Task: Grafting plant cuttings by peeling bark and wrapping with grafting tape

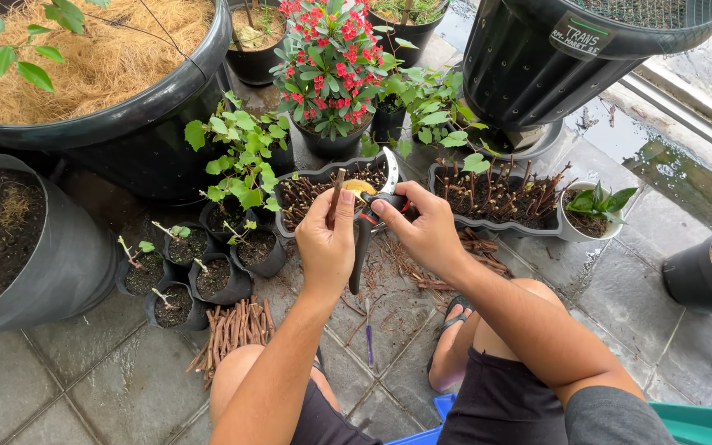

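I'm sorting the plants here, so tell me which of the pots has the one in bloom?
The black pot at the top centre, behind the long trays: its plant carries clusters of red flowers. The small pots left of the hands hold only cuttings with a few green leaves.

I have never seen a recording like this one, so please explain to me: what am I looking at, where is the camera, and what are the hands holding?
There is no machine here. One camera sits on a person's head and looks down, so you see that person's own arms and knees from above. The person sits low over a grey tiled floor among black plant pots.

The left hand holds a short brown stick cutting upright. The right hand has its grip on pruning shears, whose blade points up beside the cutting.

On the floor lie a bundle of cut sticks, small black pots with seedlings and long trays filled with planted cuttings. Behind them stands a red-flowered plant.
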